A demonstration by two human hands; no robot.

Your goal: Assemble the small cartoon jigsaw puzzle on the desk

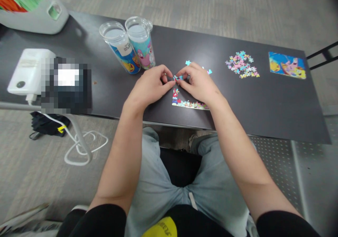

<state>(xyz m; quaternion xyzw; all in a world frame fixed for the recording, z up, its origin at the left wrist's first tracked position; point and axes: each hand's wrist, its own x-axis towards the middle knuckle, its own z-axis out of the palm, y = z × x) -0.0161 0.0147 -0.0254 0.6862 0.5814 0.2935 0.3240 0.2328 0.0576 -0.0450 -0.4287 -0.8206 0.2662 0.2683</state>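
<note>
My left hand (151, 83) & right hand (198, 82) were closed, fingertips pinching 1 small red-blue puzzle piece (176, 78) just above the bench (264, 106), over 1 part-built strip (186, 104). 2 clear tubes (121, 48) w/ cartoon labels stood left, contents unclear. 1 pile of pastel pieces (242, 65) & 1 cartoon picture (287, 65) lay right.

Dark matte table (264, 103) stood on grey-brown carpet tiles (211, 4). Light was even; shadows were soft. A white cable (79, 149) lay looped on the floor under the table's left edge, beside a black bag (47, 124). A perforated grey metal panel (269, 159) sat below the table's near right corner.
</note>
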